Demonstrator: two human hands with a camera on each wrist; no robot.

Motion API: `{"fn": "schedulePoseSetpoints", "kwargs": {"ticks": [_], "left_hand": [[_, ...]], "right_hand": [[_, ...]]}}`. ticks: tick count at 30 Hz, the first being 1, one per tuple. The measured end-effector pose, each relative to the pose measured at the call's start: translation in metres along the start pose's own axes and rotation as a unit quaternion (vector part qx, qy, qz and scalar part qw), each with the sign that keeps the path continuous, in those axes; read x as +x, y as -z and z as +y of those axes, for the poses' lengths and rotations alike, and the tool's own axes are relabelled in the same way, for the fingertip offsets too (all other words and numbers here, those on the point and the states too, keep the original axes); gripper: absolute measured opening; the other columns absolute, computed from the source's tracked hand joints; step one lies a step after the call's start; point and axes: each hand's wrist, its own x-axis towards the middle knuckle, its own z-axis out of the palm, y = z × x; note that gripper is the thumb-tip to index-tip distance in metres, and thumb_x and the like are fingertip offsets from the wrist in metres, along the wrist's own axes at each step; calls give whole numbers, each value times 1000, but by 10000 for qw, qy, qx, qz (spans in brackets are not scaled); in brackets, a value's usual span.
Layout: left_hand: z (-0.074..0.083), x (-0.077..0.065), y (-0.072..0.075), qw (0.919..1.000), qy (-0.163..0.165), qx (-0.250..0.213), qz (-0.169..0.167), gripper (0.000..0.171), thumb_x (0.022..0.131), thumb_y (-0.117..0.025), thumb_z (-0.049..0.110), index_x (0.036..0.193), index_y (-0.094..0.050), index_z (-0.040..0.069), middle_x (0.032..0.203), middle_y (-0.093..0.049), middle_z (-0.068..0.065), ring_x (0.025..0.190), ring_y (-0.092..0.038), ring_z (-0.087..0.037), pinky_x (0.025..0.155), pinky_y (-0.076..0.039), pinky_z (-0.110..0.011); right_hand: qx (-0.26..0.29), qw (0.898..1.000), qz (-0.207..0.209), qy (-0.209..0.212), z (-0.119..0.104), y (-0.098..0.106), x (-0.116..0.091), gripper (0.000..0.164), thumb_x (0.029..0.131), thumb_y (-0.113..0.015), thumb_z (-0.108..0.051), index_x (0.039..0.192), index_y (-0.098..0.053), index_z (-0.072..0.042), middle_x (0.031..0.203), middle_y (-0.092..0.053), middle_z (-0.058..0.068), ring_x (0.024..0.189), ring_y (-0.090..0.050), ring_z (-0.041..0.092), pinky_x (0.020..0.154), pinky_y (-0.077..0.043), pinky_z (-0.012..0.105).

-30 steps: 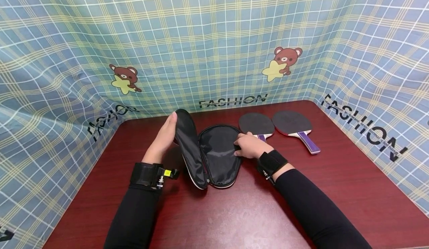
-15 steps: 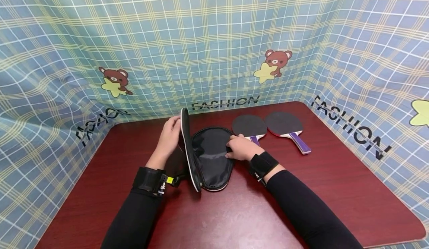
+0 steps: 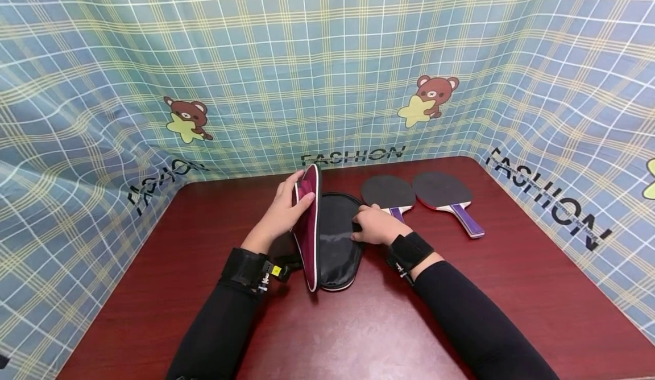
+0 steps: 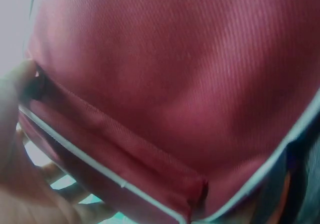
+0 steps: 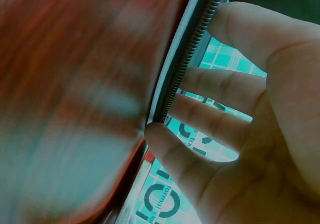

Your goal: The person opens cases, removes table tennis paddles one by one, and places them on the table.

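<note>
A table tennis bat case [image 3: 338, 243] lies unfolded on the table, its black lining facing up. Its other half, a maroon flap [image 3: 308, 232] with white piping, stands nearly upright along the left side. My left hand [image 3: 281, 212] grips this flap near its far end, thumb on the maroon outer face. The left wrist view shows the thumb and fingers around a folded edge of the maroon cloth [image 4: 165, 74]. My right hand [image 3: 377, 224] holds the right edge of the lower half. In the right wrist view, its fingertips meet the zipper edge [image 5: 185, 59].
Two black-faced table tennis bats with purple handles, a nearer-to-hand bat [image 3: 387, 191] and an outer bat [image 3: 443, 189], lie at the back right. My right hand overlaps the first one's handle. A checked cloth [image 3: 286, 73] hangs behind the dark red table [image 3: 389, 334].
The case's flap has swung up and rightward from leaning left, so its maroon outside now shows. My left hand has moved right with it; my right hand stays at the case's edge.
</note>
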Motion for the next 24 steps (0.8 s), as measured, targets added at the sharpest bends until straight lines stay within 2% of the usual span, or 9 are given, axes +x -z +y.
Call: {"fn": "schedulePoseSetpoints", "kwargs": {"ticks": [4,8,12,18,24], "left_hand": [[0,5,-10,9988,12,489,42,70,78,-49,62,136,-12,48,135,-23,-6,114,-32,-23,82,-38,-43],[-6,7,-24,9934,-122,1129,-140,70,76,-54,59,137,-27,39,130,-29,-5,115,-29,-25,85,-35,-43],[-13,5,-35,9872,-138,1547,-365,54,81,-54,51,130,-43,30,124,-35,-3,114,-29,-24,86,-35,-39],[-17,3,-38,9855,-129,1662,-322,52,81,-53,51,128,-46,29,125,-36,-4,116,-28,-24,87,-34,-40],[-23,-1,-37,9867,34,1543,-505,57,78,-56,53,130,-42,34,131,-30,-7,119,-23,-27,87,-33,-43]], "right_hand": [[42,9999,110,80,1,0,1,38,75,-67,-38,100,-68,-10,89,-55,1,81,-46,15,73,-30,33],[240,9995,181,109,1,-2,2,30,72,-68,-39,91,-69,-16,81,-55,-2,82,-46,17,73,-32,32],[360,9992,181,31,1,-3,3,22,72,-67,-41,87,-68,-25,68,-56,-10,91,-46,19,77,-33,32],[490,9986,208,-27,0,-1,3,23,71,-67,-40,90,-68,-27,62,-54,-14,100,-45,19,82,-32,32],[528,9983,237,70,0,2,0,12,70,-68,-37,78,-67,-28,57,-51,-16,91,-46,14,80,-31,30]]}}
